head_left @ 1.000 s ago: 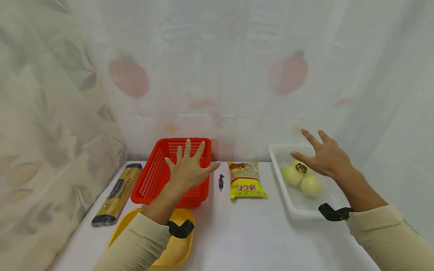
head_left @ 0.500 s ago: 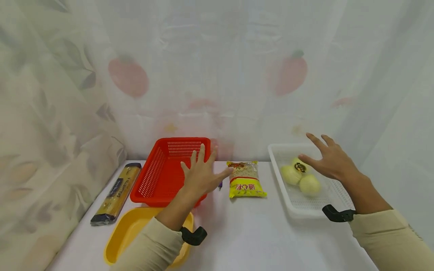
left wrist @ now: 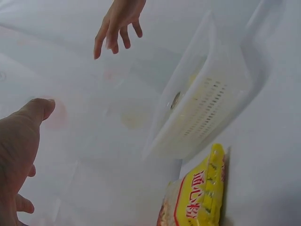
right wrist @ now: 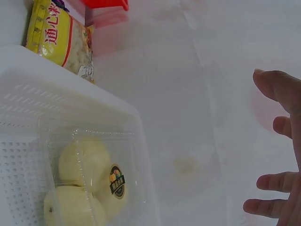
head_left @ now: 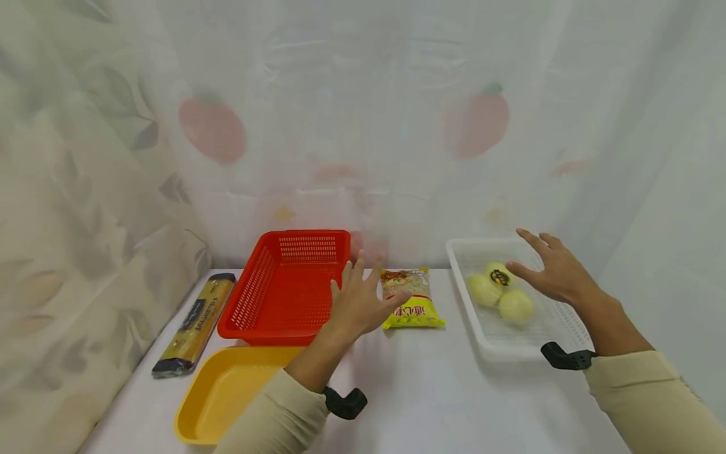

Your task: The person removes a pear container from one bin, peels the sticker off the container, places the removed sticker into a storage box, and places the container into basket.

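Observation:
My left hand (head_left: 363, 302), fingers spread, hovers in front of a yellow bag of pasta (head_left: 416, 312) and covers part of it in the head view. Nothing is in its grasp. My right hand (head_left: 558, 271) is held over the right side of a white basket (head_left: 490, 350), fingers apart and holding nothing. Inside that basket lies a clear plastic box (right wrist: 129, 141) with 3 pale yellow round fruits (head_left: 516, 307), one bearing a dark label. The left wrist view shows the bag (left wrist: 197, 197) standing beside the white basket (left wrist: 207, 99).
A red basket (head_left: 227, 315) stands at the back left, with a yellow tray (head_left: 187, 419) in front of it. A pack of spaghetti (head_left: 195, 328) lies at the far left. Curtains (head_left: 351, 126) hang behind and beside the white table (head_left: 431, 403).
My left hand has moved right, from over the red basket to the bag of pasta, and now hides the small purple-wrapped item. My right hand has shifted slightly right and down.

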A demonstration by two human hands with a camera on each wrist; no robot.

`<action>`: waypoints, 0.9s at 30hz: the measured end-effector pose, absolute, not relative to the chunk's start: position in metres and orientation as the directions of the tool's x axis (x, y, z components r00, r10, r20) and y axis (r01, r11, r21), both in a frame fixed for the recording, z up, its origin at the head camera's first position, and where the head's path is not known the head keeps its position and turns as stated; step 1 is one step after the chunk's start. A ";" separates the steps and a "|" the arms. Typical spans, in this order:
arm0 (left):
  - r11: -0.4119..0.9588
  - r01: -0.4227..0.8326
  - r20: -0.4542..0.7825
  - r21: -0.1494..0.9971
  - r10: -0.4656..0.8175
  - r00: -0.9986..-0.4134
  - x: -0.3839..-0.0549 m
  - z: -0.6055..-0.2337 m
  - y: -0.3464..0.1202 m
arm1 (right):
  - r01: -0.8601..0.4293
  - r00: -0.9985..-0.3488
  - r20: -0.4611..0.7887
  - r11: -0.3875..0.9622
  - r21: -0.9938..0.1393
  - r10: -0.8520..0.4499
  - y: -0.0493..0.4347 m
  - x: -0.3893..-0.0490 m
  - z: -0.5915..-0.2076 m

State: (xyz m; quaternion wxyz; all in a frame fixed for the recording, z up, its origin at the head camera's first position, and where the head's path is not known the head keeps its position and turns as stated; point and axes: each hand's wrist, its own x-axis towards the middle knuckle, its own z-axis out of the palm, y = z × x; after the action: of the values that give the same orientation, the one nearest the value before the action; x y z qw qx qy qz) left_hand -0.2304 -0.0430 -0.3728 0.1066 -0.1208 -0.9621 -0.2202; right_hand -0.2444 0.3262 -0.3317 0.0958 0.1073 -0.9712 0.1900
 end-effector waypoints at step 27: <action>0.743 0.392 0.251 0.543 0.302 -0.920 -0.224 -0.423 0.020 | -0.245 -0.960 0.225 0.883 -0.400 -0.164 0.353 -0.250 -0.361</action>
State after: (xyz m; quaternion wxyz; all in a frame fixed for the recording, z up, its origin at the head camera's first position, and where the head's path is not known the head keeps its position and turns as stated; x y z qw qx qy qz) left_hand -0.2239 0.0204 -0.4234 0.0734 -0.1862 -0.9307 -0.3062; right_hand -0.2497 0.3531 -0.3612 0.0926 0.1058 -0.9660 0.2172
